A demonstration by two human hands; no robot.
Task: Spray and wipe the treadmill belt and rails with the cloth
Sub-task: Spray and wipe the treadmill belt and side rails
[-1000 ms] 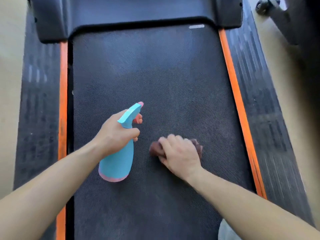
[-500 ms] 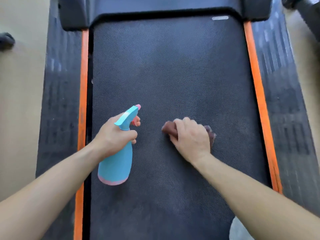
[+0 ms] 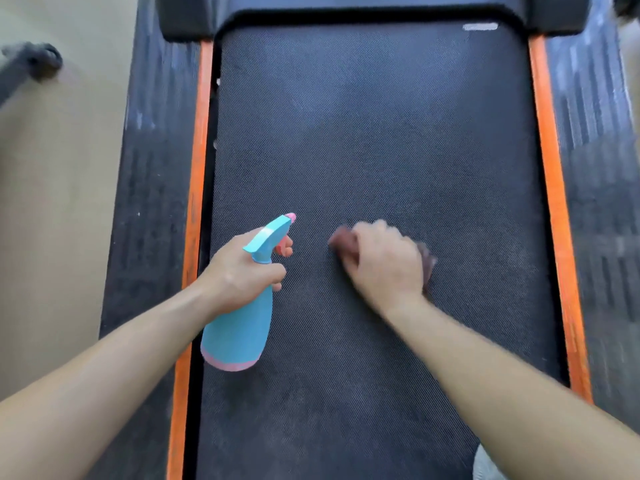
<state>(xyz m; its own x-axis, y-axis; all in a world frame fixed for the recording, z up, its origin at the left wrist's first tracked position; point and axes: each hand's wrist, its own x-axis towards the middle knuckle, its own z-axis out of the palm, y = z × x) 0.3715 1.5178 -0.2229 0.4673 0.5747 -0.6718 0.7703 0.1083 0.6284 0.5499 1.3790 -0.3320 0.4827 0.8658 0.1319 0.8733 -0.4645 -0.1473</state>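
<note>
The dark textured treadmill belt [image 3: 374, 133] fills the middle of the view, flanked by an orange-edged left rail [image 3: 152, 202] and right rail [image 3: 595, 202]. My left hand [image 3: 239, 271] grips the neck of a blue spray bottle [image 3: 239, 330] with a pink nozzle and base, held over the belt's left side with a finger at the pink trigger. My right hand [image 3: 384, 261] presses a brown cloth [image 3: 427, 265] onto the belt near its middle; the hand covers most of the cloth, which peeks out at the left and right.
The black motor cover [image 3: 363, 8] spans the far end of the belt. Beige floor [image 3: 59, 202] lies to the left, with a dark blurred object [image 3: 31, 64] on it at the upper left. A pale patch of clothing [image 3: 485, 462] shows at the bottom right.
My right hand has slid the cloth forward along the belt, away from me. The bottle stays in my left hand. The camera view has shifted right and forward.
</note>
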